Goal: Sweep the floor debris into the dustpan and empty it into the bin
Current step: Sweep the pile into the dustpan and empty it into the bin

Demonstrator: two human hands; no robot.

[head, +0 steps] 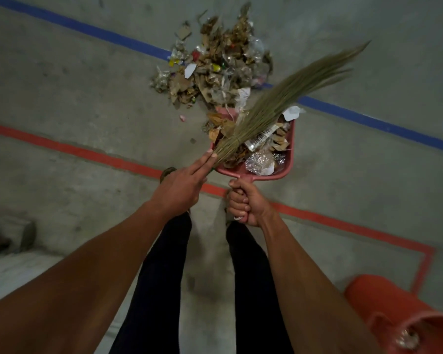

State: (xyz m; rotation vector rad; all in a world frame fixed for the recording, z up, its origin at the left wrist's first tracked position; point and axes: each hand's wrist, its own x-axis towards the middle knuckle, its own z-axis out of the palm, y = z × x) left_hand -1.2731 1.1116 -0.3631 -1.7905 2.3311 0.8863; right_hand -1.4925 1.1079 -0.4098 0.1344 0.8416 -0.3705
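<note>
Though heaped with litter, pink dustpan (289,159), broom-crossed (279,103).

Glossy plastic dustpan (289,159), rough concrete floor (87,103)

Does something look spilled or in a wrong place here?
Yes. A big debris pile lies on the floor beyond the dustpan, covering part of the blue line. The dustpan already looks heaped full, with a white scrap overhanging its front corner.

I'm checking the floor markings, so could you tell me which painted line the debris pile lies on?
The blue line: the pile sits across it, hiding part of it. The red line runs nearer the person, clear of the pile.
</note>
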